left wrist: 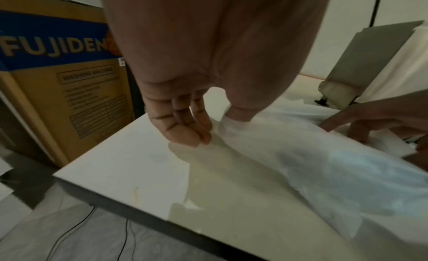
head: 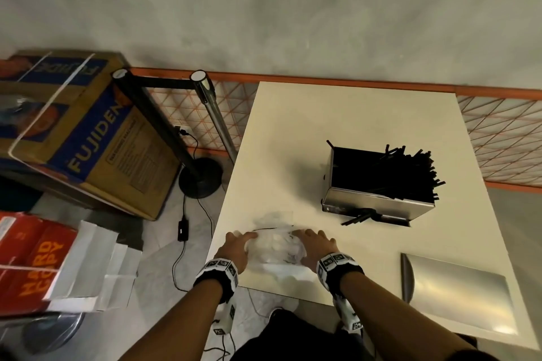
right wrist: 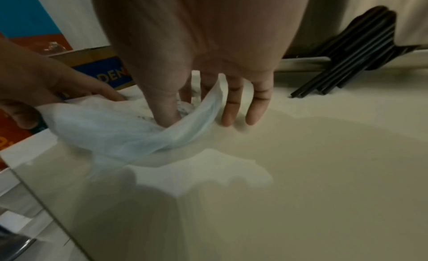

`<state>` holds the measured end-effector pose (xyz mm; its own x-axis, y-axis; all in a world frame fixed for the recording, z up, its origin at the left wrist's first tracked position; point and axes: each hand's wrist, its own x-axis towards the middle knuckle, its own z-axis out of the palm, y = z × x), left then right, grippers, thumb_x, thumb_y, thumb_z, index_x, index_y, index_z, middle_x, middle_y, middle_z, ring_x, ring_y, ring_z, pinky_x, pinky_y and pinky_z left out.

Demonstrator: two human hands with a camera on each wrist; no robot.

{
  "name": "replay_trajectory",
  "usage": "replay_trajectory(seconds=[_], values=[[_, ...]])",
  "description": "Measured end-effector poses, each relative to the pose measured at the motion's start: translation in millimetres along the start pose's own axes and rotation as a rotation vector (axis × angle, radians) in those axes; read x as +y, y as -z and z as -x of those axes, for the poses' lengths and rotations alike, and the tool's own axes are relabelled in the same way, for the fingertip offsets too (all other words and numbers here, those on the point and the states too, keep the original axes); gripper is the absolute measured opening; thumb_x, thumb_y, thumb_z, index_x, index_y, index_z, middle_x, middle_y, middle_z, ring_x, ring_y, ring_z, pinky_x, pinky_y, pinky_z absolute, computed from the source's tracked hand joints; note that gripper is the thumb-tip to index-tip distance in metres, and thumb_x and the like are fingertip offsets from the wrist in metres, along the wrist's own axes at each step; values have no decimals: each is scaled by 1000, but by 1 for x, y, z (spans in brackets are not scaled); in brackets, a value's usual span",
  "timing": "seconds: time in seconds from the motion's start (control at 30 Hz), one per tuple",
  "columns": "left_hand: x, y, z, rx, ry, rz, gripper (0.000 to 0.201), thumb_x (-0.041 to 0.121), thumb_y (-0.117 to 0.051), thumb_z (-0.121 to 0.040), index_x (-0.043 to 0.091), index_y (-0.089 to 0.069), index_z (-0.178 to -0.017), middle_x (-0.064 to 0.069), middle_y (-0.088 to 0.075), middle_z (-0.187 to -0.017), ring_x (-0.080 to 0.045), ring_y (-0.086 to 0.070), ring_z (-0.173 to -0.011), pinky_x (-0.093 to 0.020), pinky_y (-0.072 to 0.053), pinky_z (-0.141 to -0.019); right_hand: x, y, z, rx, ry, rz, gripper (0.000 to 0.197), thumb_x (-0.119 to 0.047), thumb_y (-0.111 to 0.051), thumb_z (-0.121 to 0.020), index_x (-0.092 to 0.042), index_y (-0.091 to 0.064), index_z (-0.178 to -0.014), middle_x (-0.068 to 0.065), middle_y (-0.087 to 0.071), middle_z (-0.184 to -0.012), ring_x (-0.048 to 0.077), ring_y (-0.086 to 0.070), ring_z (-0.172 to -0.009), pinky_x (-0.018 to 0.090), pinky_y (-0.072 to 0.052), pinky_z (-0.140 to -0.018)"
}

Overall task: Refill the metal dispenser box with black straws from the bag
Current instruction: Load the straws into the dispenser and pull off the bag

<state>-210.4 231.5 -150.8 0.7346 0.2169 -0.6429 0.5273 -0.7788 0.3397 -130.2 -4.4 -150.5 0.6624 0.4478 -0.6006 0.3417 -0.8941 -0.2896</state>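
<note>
Both arms reach out from the bottom of the head view, each with a black and white patterned wrist band. The hands meet at the near edge of the pale cream table, low in the middle of the picture.

The left hand sits on the left side of the crumpled clear plastic bag. In the left wrist view its fingers are bent down close together and its thumb presses near them, pinching a fold of the bag.

The right hand sits on the right side of the bag. In the right wrist view its thumb is tucked inside a loop of the plastic while two straighter fingers rest on the table top. So this hand holds the bag too.

The bag lies flat and rumpled between the hands. I cannot tell if any straws are inside it.

The shiny open metal dispenser box stands up and to the right of the hands, well apart from them. A thick bunch of black straws leans in its right side, and a few more poke out of the slot at its bottom front.

A flat shiny metal lid lies at the lower right of the table.

A big brown and blue cardboard box stands on the floor at the left
</note>
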Motion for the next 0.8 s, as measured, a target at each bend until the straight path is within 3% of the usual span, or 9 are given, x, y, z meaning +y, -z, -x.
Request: replay_trajectory(seconds=[0.1, 0.17, 0.27, 0.37, 0.5, 0.63, 0.8], values=[[7, 6, -3, 80, -6, 34, 59, 4, -47, -90, 43, -58, -133, -5, -35, -133, -32, -55, -118, -40, -48, -104, -4, 9, 0, 60, 10, 0, 63, -33, -54, -90, -35, -30, -147, -6, -41, -148, 28, -39, -128, 55, -34, -103], [14, 15, -4, 173, -14, 23, 48, 7, -52, -86, 40, -66, -118, -1, -36, -135, -27, -47, -128, -42, -44, -106, -8, 19, 1, 116, 24, 13, 55, -36, -49, -91, -33, -36, -145, -6, -47, -144, 27, -40, -127, 55, -31, -103], [25, 26, 0, 288, -56, 5, 29, 12, -60, -84, 36, -70, -97, 4, -36, -140, -23, -38, -134, -46, -42, -103, -14, 30, 5, 146, 45, 28, 49, -38, -46, -93, -33, -44, -141, -5, -52, -139, 27, -41, -127, 56, -29, -103], [37, 34, 3, 378, -113, -11, 20, 14, -65, -84, 33, -69, -90, 6, -38, -140, -22, -39, -133, -44, -41, -100, -20, 37, 10, 161, 62, 15, 47, -37, -47, -92, -32, -47, -139, -4, -55, -138, 26, -41, -128, 57, -27, -103], [57, 41, 3, 437, -228, 15, 24, 11, -64, -86, 29, -66, -102, 5, -47, -127, -23, -48, -123, -43, -43, -98, -20, 47, 22, 277, 104, -35, 45, -33, -46, -93, -30, -48, -138, -4, -55, -138, 23, -37, -132, 56, -28, -106], [86, 46, -4, 407, -342, 151, 37, 6, -62, -92, 19, -61, -126, -1, -52, -134, -27, -50, -127, -45, -44, -104, -3, 59, 34, 411, 149, -72, 43, -31, -49, -92, -28, -50, -135, 0, -55, -133, 24, -43, -128, 48, -34, -105], [147, 52, -22, 381, -417, 258, 46, 5, -59, -96, 10, -53, -141, -6, -58, -140, -26, -52, -132, -36, -40, -111, 28, 84, 52, 558, 196, -187, 36, -24, -50, -89, -22, -58, -123, 5, -60, -121, 28, -53, -115, 45, -46, -94]])
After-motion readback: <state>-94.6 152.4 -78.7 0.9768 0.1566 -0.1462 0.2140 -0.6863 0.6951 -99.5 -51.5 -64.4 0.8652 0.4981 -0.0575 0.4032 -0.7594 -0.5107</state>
